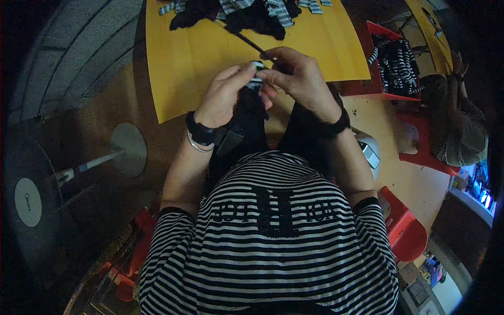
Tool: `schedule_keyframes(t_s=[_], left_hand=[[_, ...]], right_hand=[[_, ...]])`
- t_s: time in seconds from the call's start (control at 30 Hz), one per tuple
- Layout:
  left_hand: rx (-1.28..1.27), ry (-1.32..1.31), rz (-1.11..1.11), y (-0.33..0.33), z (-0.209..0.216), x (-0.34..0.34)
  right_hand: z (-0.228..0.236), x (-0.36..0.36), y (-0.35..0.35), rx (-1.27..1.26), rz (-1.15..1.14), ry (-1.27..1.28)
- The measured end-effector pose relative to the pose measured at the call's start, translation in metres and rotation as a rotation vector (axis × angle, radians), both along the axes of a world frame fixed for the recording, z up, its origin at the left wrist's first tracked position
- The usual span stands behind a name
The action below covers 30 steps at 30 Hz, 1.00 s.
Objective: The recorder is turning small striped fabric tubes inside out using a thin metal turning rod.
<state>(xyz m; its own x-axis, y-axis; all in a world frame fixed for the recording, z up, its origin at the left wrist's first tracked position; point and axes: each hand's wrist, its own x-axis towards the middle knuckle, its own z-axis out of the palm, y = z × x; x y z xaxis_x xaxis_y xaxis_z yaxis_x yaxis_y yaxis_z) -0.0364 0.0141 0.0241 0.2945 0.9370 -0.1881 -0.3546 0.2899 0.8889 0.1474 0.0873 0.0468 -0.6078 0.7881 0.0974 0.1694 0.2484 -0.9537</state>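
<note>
Left hand [223, 97] is pinching a striped cloth [256, 82], right hand [303, 79] is wrapped round a dark stick [245, 40]; bunch of scraps [257, 20] far on the yellow table [191, 60].

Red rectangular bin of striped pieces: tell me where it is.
In the head view, the red rectangular bin is at upper right, beside the right edge of the yellow tabletop, farther right than the right hand.

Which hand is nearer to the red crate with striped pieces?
Right. The right hand is left of the red crate; the left hand is farther left.
</note>
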Motion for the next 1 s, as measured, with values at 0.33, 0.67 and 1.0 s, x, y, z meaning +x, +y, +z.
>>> schedule_keyframes(t_s=[0.33, 0.67, 1.0], left_hand=[[0.007, -0.34, 0.54, 0.006, -0.008, -0.023], [0.13, -0.442, 0.627, 0.01, 0.004, 0.005], [0.144, -0.341, 0.726, 0.014, 0.008, 0.005]], right_hand=[[-0.011, 0.05, -0.062, 0.125, -0.044, -0.152], [0.001, 0.036, -0.067, 0.358, -0.081, -0.265], [0.006, 0.031, -0.063, 0.23, -0.065, -0.227]])
